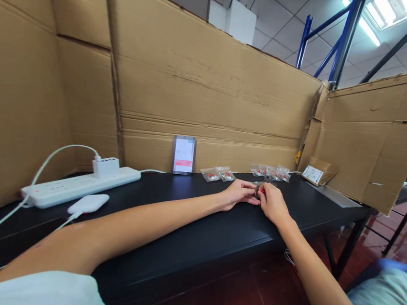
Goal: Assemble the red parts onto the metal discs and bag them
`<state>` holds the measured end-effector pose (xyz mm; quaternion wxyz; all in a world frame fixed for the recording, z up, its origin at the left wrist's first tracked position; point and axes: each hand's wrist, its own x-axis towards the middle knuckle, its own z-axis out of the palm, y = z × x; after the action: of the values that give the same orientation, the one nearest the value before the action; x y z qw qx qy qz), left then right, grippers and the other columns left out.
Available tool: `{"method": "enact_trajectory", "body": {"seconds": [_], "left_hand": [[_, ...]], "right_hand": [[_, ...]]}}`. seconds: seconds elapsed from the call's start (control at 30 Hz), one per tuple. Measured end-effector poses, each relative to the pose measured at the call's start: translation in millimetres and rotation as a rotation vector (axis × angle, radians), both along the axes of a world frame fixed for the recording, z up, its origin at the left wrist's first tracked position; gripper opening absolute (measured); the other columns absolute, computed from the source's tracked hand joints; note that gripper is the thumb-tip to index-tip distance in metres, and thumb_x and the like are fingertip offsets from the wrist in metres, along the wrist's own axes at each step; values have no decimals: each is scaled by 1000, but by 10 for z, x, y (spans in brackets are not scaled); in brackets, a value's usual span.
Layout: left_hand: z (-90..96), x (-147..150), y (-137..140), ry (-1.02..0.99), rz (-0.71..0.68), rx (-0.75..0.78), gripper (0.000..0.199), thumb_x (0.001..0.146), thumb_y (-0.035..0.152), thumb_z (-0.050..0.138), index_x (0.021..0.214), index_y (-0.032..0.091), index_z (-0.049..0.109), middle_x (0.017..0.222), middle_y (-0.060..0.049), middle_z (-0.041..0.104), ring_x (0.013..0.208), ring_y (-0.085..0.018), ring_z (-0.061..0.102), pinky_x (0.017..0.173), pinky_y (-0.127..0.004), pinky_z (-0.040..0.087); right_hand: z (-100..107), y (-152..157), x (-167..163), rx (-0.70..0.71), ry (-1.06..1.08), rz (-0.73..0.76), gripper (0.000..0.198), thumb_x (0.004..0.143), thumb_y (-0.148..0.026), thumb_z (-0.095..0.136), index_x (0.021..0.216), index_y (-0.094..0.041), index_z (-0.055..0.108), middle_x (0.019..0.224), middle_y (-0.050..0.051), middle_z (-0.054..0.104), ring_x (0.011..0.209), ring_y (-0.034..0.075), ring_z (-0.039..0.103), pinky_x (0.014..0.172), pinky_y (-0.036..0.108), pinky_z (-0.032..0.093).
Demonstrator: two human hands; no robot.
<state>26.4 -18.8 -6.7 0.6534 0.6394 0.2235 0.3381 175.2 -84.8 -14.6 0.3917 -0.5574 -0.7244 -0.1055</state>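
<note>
Above the black table [181, 223], my left hand [238, 195] and my right hand [273, 202] meet, their fingers closed around one small round item [257, 192]. It looks dark with a bit of red, and the fingers cover most of it, so its kind is unclear. Just behind the hands lie small clear plastic bags [219, 174] with red-and-silver round pieces inside. A second group of such bags [270, 172] lies farther right, partly behind my right hand.
A phone [184, 155] leans on the cardboard wall [213, 90]. At left sit a white power strip [83, 186], a charger [106, 167] and a white pad [89, 203] with cables. A labelled cardboard packet [315, 173] lies back right. Someone's clothed body [388, 298] shows lower right.
</note>
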Motion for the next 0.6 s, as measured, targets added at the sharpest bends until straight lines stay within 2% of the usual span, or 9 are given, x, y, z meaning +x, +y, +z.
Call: {"method": "enact_trajectory", "body": {"seconds": [0.2, 0.37, 0.5, 0.6], "left_hand": [[-5, 4, -11, -11, 27, -6, 12, 77, 15, 71, 83, 6, 66, 75, -10, 71, 63, -17, 70, 73, -33, 59], [-20, 37, -22, -8, 106, 32, 17, 77, 16, 73, 88, 6, 65, 76, -9, 70, 60, -15, 68, 67, -31, 59], [-33, 53, -23, -4, 152, 51, 17, 76, 14, 72, 90, 8, 63, 74, -7, 69, 58, -16, 68, 64, -31, 59], [-34, 50, -20, 4, 133, 73, 15, 76, 13, 71, 88, 8, 63, 73, -6, 69, 58, -16, 68, 63, -30, 59]], "right_hand": [[-17, 29, 27, -4, 59, 26, 9, 84, -15, 53, 78, -19, 58, 75, 3, 63, 67, 15, 55, 64, 25, 39], [-37, 62, 75, -56, 138, 85, 13, 81, -16, 54, 86, -19, 66, 72, 2, 66, 62, 14, 57, 60, 24, 41], [-42, 65, 95, -115, 253, 134, 13, 78, -15, 56, 87, -20, 65, 75, 2, 68, 65, 14, 62, 63, 24, 46], [-50, 70, 108, -117, 324, 165, 8, 76, -17, 57, 83, -19, 62, 72, 1, 66, 64, 13, 62, 61, 23, 47]]}}
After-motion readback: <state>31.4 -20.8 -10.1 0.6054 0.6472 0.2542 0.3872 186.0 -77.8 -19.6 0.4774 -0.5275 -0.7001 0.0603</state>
